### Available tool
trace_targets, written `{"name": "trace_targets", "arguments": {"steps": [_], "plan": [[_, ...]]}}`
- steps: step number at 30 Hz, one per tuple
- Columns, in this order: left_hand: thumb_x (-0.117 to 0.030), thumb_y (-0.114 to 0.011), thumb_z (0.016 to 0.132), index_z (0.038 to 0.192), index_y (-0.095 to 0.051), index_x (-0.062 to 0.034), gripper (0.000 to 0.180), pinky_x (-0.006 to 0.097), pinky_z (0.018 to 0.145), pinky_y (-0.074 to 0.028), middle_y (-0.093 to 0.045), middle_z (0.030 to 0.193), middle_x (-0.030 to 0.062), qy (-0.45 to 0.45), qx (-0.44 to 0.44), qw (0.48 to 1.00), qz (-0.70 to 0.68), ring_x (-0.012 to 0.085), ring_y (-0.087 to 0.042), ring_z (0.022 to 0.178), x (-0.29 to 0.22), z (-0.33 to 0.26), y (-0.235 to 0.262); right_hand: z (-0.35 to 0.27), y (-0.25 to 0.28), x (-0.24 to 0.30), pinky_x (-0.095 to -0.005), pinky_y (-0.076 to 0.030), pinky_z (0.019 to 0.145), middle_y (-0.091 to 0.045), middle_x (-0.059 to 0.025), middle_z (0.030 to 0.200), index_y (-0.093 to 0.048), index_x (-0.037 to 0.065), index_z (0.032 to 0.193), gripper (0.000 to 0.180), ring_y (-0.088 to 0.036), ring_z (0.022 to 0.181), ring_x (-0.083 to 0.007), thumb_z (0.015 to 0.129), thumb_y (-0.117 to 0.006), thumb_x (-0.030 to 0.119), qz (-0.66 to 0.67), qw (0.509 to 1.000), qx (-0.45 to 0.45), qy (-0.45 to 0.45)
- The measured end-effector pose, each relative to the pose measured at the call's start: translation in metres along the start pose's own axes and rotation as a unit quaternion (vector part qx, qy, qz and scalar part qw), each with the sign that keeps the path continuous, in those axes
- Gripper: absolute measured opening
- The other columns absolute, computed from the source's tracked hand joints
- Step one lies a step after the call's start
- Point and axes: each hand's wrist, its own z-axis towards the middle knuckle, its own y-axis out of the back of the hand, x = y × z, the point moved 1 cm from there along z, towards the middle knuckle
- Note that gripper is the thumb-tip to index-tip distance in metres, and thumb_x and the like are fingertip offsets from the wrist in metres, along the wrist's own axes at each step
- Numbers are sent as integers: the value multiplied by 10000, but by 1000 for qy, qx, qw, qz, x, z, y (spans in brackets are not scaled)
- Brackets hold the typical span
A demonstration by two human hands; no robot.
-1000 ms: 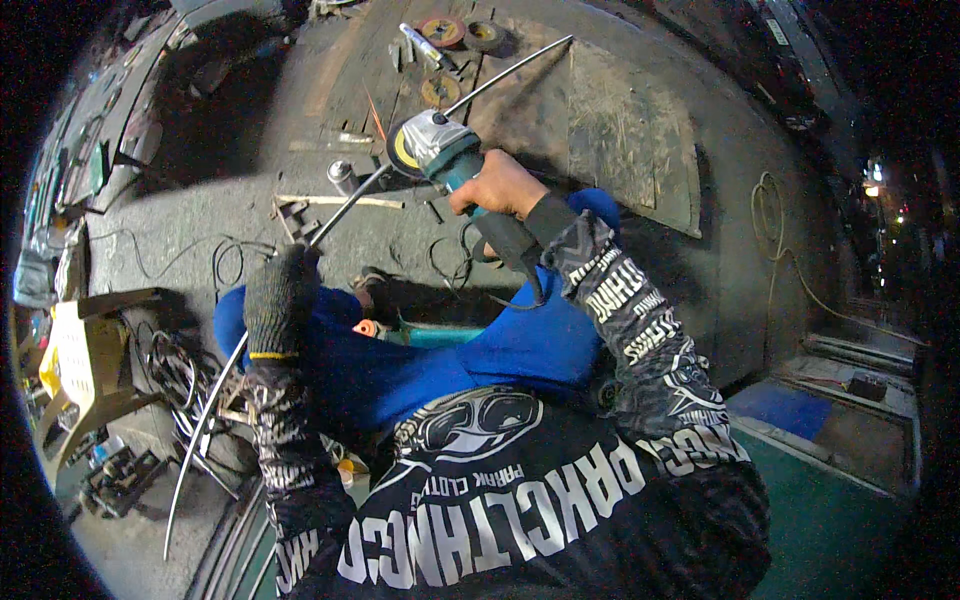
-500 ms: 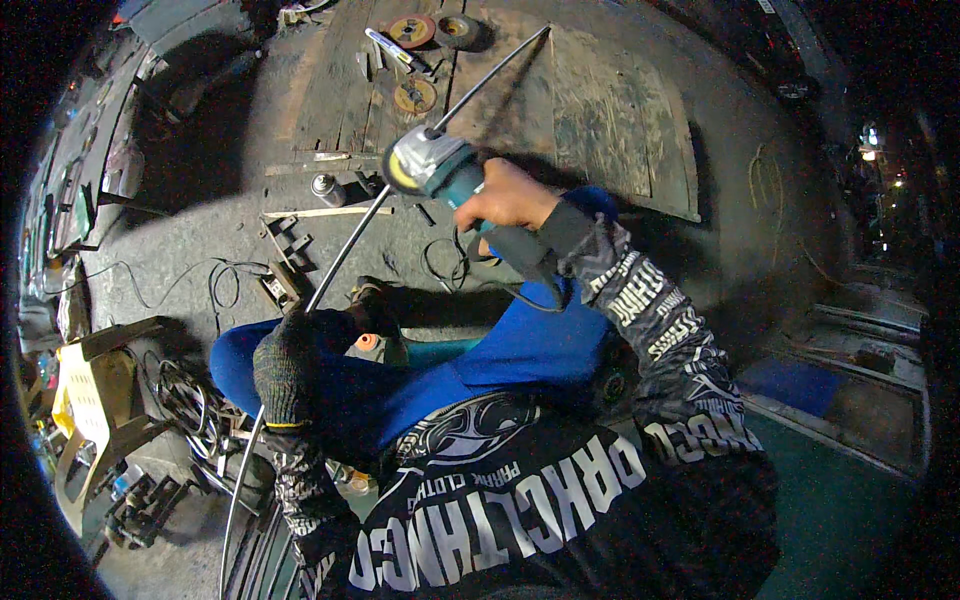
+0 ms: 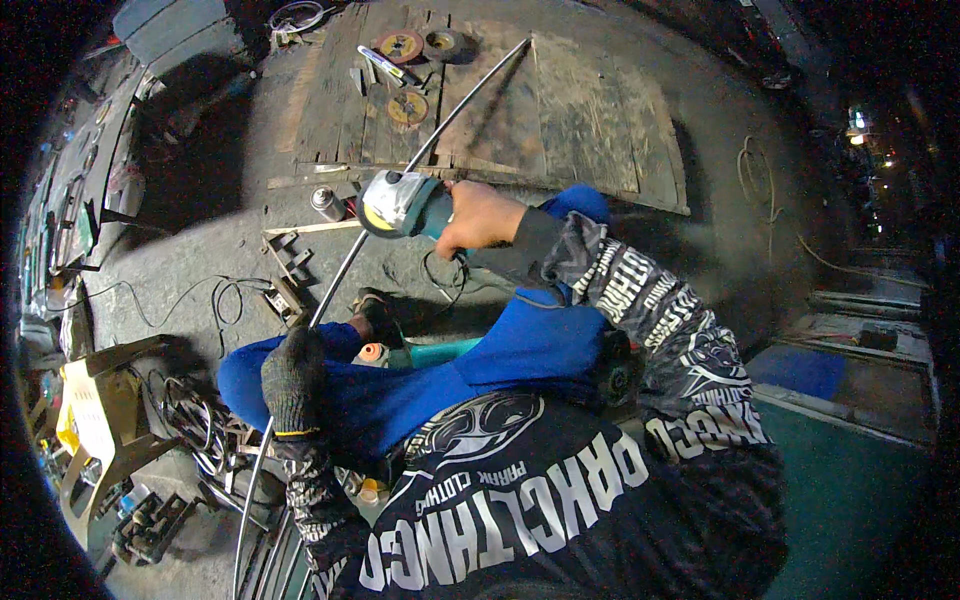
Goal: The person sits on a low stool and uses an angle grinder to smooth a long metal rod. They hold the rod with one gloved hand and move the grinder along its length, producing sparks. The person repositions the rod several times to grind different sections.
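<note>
Grey floor (image 3: 180, 250) at ten o'clock, wide stretch off the left edge of the wooden board (image 3: 610, 130); board from eleven round to two, near edge by the right knee (image 3: 580, 205). Chair (image 3: 90, 410) between eight and nine. Rod (image 3: 470, 102) slanting from over the board at twelve to past the view's lower edge at seven. Grinder (image 3: 400, 205) at eleven, over the rod; cannot tell of contact. Gloved left hand (image 3: 292, 385) at eight, curled round the rod, fingertips hidden. Bare right hand (image 3: 485, 220) at twelve, closed around the grinder. Discs (image 3: 412, 40) on the board, past eleven. Can (image 3: 325, 203) at ten, narrow gap to the grinder.
</note>
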Motion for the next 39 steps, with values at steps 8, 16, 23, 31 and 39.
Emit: {"name": "trace_targets", "arguments": {"steps": [8, 16, 23, 31, 39], "plan": [[-226, -635, 884, 808, -631, -97, 150, 469, 516, -465, -617, 653, 155, 4, -28, 998, 64, 370, -633, 615, 11, 11, -10, 37, 64, -34, -389, -535, 660, -693, -211, 777, -670, -93, 751, 468, -678, 693, -280, 496, -841, 261, -17, 996, -31, -80], [-196, -653, 861, 790, -621, -87, 135, 448, 493, -451, -590, 645, 143, 23, -16, 996, 82, 357, -599, 558, 15, 24, -16, 103, 141, -93, -360, -507, 614, -683, -134, 744, -672, -62, 720, 418, -637, 644, -226, 511, -850, 253, -19, 991, -42, -123], [-140, -659, 853, 770, -625, -70, 113, 439, 496, -417, -566, 620, 140, 24, -38, 999, -3, 363, -570, 553, 1, 42, -18, 149, 193, -149, -374, -554, 762, -733, -159, 861, -737, -10, 779, 463, -698, 806, -294, 565, -825, 392, -2, 991, -23, -132], [-102, -643, 863, 741, -615, -47, 137, 456, 491, -386, -534, 583, 162, 71, 27, 996, 50, 385, -532, 535, -8, 52, -16, 228, 247, -226, -313, -516, 746, -728, -29, 843, -747, 75, 708, 197, -657, 781, -139, 668, -779, 265, 66, 983, -112, -127], [-118, -658, 863, 809, -635, -36, 102, 469, 510, -409, -566, 628, 167, 36, 13, 997, 73, 385, -562, 576, 9, 54, -23, 268, 303, -261, -310, -479, 828, -685, 4, 929, -735, 111, 845, 174, -616, 873, -149, 777, -685, 263, 137, 987, -84, -24]]}}
